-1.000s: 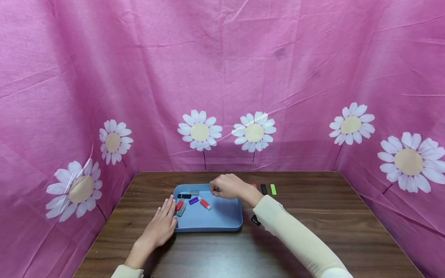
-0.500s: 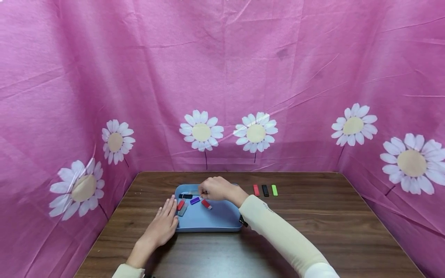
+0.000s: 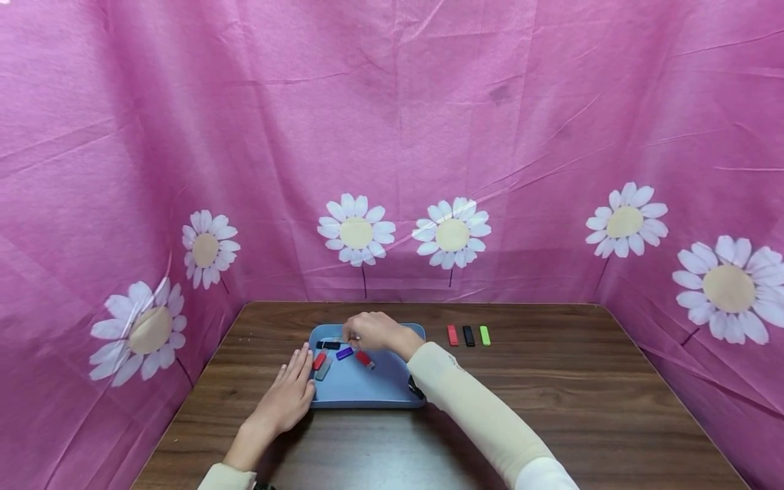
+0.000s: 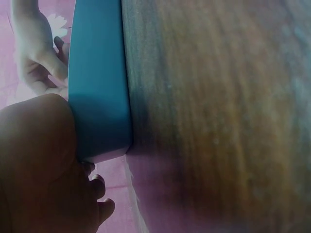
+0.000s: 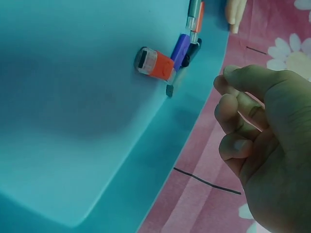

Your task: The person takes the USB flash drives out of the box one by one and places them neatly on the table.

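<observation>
A blue tray (image 3: pixel 373 391) holds several USB sticks, mostly toward its left. My left hand (image 3: pixel 284 397) rests with straight fingers along the tray's left edge. My right hand (image 3: pixel 375 331) is over the tray's back part, its fingers loosely bent with nothing visible between them in the right wrist view. Closest to it in the head view are a red USB stick (image 3: pixel 365 360) and a purple USB stick (image 3: pixel 345 353). A black USB stick (image 3: pixel 329 346) lies farther left. Near the left hand are another red USB stick (image 3: pixel 319 361) and a grey one (image 3: pixel 323 369).
Behind and right of the tray, a red USB stick (image 3: pixel 452 335), a black one (image 3: pixel 468 335) and a green one (image 3: pixel 485 335) stand in a row on the wooden table (image 3: pixel 551 395). A pink flowered cloth (image 3: pixel 392 136) hangs around the back and sides.
My right hand has moved left over the tray, toward the USB sticks, and its sleeve no longer covers the row at the right. The left hand stays at the tray's edge.
</observation>
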`<state>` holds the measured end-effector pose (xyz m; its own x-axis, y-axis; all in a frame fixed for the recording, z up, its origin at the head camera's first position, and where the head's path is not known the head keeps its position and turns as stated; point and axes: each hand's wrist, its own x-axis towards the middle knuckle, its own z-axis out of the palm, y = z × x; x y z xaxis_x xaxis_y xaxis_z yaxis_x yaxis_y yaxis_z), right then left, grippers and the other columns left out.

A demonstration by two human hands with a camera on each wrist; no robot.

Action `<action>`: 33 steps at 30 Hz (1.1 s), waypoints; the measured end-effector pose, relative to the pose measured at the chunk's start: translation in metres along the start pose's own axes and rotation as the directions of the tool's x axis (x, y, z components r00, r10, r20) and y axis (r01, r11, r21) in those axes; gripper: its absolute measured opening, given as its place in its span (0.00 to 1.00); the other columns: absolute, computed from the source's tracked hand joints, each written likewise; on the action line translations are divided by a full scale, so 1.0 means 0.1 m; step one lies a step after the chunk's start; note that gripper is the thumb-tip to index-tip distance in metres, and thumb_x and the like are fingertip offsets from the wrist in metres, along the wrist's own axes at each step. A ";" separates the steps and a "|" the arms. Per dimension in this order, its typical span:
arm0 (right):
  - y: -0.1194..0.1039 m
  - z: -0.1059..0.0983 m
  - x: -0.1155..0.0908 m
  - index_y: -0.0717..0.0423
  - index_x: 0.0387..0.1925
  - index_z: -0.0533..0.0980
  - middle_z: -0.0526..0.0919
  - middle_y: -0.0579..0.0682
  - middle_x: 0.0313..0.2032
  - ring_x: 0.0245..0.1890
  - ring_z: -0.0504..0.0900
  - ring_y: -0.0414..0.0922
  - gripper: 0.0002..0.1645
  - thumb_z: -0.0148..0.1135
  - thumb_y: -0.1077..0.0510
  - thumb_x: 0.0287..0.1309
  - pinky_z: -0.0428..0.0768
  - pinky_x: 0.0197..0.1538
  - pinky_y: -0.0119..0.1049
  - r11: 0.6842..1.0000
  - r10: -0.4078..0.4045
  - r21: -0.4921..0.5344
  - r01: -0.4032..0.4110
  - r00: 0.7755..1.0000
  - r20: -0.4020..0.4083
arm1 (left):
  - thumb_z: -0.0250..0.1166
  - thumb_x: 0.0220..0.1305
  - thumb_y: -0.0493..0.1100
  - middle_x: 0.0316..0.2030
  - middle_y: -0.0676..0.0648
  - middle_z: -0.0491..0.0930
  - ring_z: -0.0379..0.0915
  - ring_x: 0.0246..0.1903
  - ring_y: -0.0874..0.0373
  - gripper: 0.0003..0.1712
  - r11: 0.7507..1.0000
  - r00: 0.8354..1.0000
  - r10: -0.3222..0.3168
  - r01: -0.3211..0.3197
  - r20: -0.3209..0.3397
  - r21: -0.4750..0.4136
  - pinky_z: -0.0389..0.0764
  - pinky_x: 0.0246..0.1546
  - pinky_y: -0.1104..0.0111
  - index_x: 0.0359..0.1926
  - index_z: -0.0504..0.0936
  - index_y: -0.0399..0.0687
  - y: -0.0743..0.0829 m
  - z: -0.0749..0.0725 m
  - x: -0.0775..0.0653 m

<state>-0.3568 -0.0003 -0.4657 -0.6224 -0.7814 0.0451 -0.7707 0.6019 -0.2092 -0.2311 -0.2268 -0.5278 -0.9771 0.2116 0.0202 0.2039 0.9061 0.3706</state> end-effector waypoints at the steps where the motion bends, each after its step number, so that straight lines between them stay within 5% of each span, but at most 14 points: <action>1: 0.00 0.02 0.01 0.49 0.50 0.89 0.89 0.41 0.45 0.40 0.81 0.37 0.12 0.65 0.60 0.71 0.85 0.47 0.29 1.000 0.005 0.001 -0.005 1.000 0.003 | 0.50 0.83 0.45 0.85 0.34 0.46 0.42 0.84 0.33 0.37 1.000 1.000 0.000 0.000 0.003 -0.002 0.50 0.82 0.36 0.83 0.54 0.31 0.00 0.00 0.01; 17: -0.11 0.20 0.16 0.42 0.64 0.84 0.82 0.43 0.67 0.64 0.84 0.41 0.20 0.66 0.50 0.74 0.82 0.68 0.41 0.996 0.057 -0.077 -0.049 0.993 0.099 | 0.49 0.83 0.44 0.86 0.35 0.44 0.42 0.84 0.34 0.37 1.000 1.000 -0.004 0.004 0.012 0.005 0.50 0.82 0.36 0.83 0.53 0.31 -0.02 0.04 0.03; 33: -0.18 0.28 0.22 0.42 0.72 0.77 0.75 0.41 0.74 0.71 0.78 0.41 0.29 0.66 0.45 0.73 0.75 0.76 0.45 0.985 0.094 -0.157 -0.064 0.978 0.188 | 0.49 0.83 0.44 0.86 0.35 0.44 0.42 0.84 0.34 0.37 1.000 1.000 -0.008 0.008 0.009 -0.009 0.51 0.81 0.36 0.83 0.52 0.31 -0.02 0.02 0.02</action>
<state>-0.3524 -0.0327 -0.4886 -0.6551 -0.7385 -0.1595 -0.7409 0.6693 -0.0556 -0.2338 -0.2276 -0.5300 -0.9782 0.2073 0.0091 0.1953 0.9045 0.3792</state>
